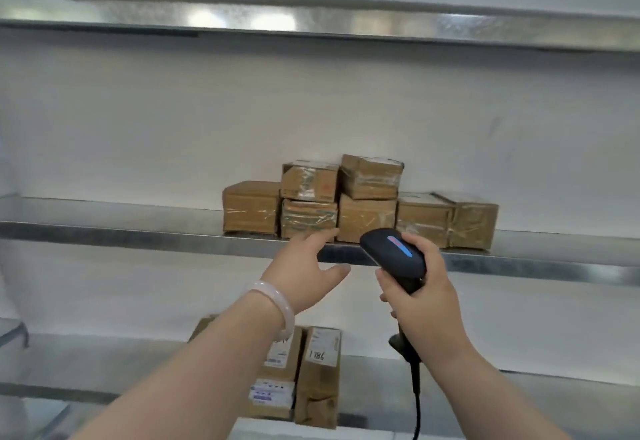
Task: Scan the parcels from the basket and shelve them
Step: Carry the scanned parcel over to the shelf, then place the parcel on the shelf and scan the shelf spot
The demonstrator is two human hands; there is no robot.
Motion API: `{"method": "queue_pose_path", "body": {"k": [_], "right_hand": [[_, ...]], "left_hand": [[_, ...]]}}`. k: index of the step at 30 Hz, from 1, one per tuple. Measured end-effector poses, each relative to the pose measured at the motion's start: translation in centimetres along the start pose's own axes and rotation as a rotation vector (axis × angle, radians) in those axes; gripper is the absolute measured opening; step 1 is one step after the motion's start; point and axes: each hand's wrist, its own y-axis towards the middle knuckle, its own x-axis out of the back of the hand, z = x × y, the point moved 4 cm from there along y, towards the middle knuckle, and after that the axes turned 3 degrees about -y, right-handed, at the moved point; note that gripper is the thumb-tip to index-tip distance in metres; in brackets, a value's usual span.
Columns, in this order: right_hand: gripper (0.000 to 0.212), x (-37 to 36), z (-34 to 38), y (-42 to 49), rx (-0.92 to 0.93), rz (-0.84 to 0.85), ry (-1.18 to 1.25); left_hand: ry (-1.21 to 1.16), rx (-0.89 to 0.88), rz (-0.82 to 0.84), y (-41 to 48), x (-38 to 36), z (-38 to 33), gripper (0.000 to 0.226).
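Several brown taped cardboard parcels point(360, 202) stand stacked in two layers on the middle metal shelf point(138, 237). My left hand point(306, 268), a pale bangle on its wrist, is empty with fingers spread, its fingertips at the shelf's front edge just below the lower parcel point(308, 218). My right hand point(420, 292) grips the handle of a black barcode scanner point(393, 252) with a lit blue and red strip; the head points at the stack. A black cable hangs from the handle. The basket is out of view.
Two long parcels point(317, 374) with white labels, one marked 1786, lie on the lower shelf point(536, 391). An upper shelf point(311, 20) runs overhead. A white wall point(173, 128) backs the shelves. Shelf space lies left and right of the stack.
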Motion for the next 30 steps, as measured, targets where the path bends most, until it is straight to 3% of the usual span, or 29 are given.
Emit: {"method": "queue_pose_path", "body": {"k": [14, 25, 30], "right_hand": [[0.051, 15.5, -3.7, 7.6, -0.045, -0.223, -0.072], [0.052, 19.8, -5.6, 10.5, -0.101, -0.350, -0.167], [0.050, 20.6, -7.8, 12.8, -0.139, -0.333, -0.133]], "left_hand": [[-0.100, -0.110, 0.068, 5.9, -10.8, -13.8, 0.064], [-0.104, -0.091, 0.156, 10.4, -16.0, -16.5, 0.071], [-0.172, -0.030, 0.137, 11.2, -18.2, -17.1, 0.074]]}}
